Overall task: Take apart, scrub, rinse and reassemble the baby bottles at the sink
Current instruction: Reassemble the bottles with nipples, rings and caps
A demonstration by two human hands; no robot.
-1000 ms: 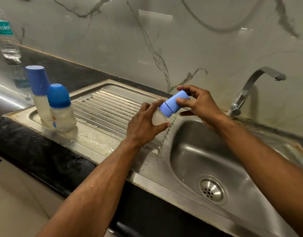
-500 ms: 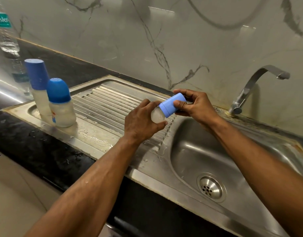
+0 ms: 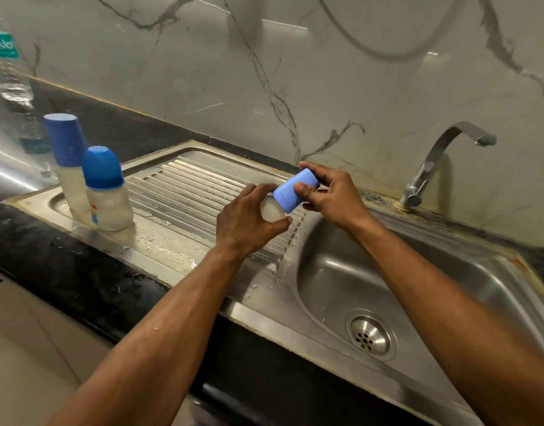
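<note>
Over the sink, both hands keep their grip: left hand holding bottle, right hand its cap.

- Home kitchen, sink area.
- Stainless steel sink basin with round drain, ribbed steel drainboard beside it.
- Curved chrome tap at white grey-veined marble wall.
- Black stone countertop; blue-capped baby bottles on drainboard.

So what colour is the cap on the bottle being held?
Light blue cap, paler than the two standing bottles' caps; head view.
</note>
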